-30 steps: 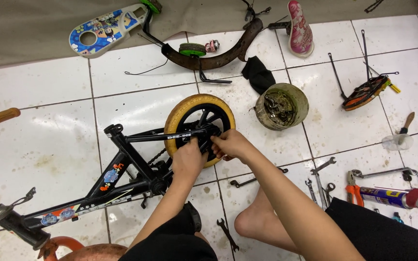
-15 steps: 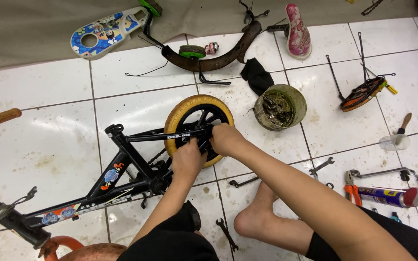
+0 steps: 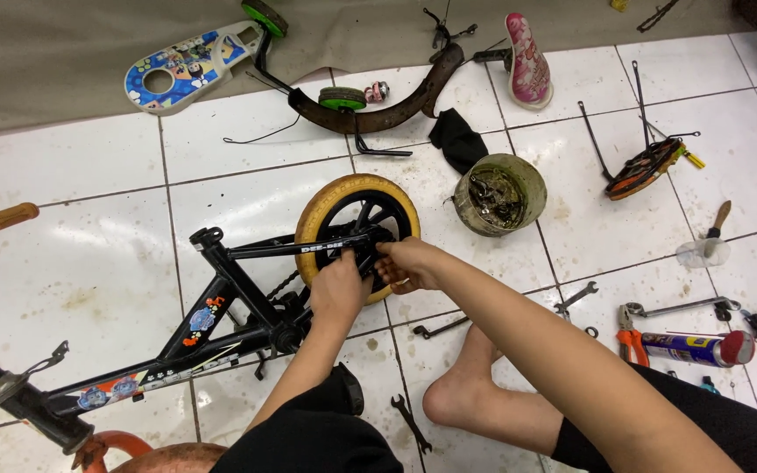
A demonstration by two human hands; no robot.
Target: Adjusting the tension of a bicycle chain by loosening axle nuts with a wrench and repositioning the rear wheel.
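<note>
My left hand point(image 3: 339, 285) and right hand point(image 3: 409, 263) have stayed at the yellow wheel point(image 3: 357, 232) hub, fingers grasping there; the work continues.

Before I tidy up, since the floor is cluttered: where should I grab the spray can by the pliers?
Grip the spray can around its blue middle, coming from above. It lies flat on the tiles, red cap pointing right, with orange-handled pliers touching its left end, so the barrel is probably the freest part.
</note>
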